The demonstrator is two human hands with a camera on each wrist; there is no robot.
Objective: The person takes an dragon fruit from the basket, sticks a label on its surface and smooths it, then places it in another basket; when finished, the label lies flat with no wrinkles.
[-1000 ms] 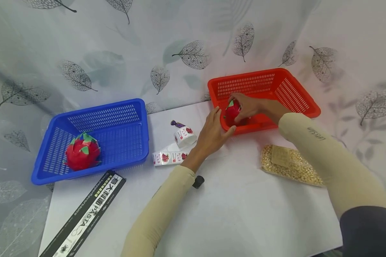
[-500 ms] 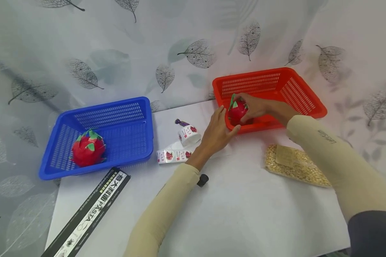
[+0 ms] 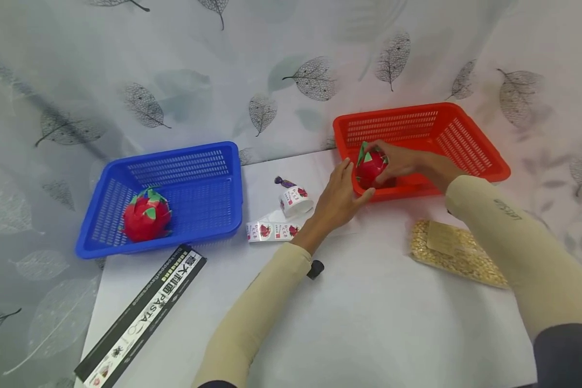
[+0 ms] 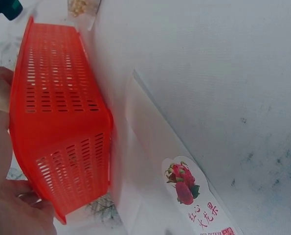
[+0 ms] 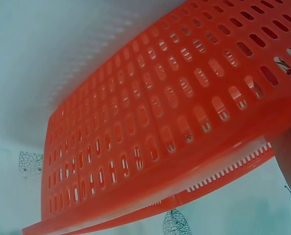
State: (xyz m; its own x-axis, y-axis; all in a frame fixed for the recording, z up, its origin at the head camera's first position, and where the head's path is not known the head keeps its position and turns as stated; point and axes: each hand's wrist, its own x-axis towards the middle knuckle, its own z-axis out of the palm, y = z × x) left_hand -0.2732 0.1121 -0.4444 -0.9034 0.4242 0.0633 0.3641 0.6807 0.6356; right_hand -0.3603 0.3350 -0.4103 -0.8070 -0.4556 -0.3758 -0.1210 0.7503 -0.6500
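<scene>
A red plastic basket [image 3: 393, 125] with slotted walls stands at the back right. Inside its near-left corner, my right hand [image 3: 397, 160] grips a red dragon fruit [image 3: 367, 171] with green scale tips, fingers over its upper right side. My left hand [image 3: 338, 196] holds that corner of the basket, fingers along the left rim and thumb along the front one. The left wrist view shows the left hand's fingers [image 4: 30, 205] bent at the rim. In the right wrist view the basket's slotted wall [image 5: 135, 112] hides most of the right hand and the fruit.
A second dragon fruit [image 3: 146, 216] lies in a blue basket [image 3: 208, 205] at left. Between the baskets are a label roll [image 3: 296, 202] and a purple-wrapped candy [image 3: 285, 182]. A pasta box [image 3: 143, 318], a small black object [image 3: 315, 269] and a bag of corn kernels [image 3: 458, 253] lie nearer.
The head view has turned, so everything shifts right in it. Within the red basket, the dragon fruit has tipped slightly in my right hand. My left hand stays on the basket's corner.
</scene>
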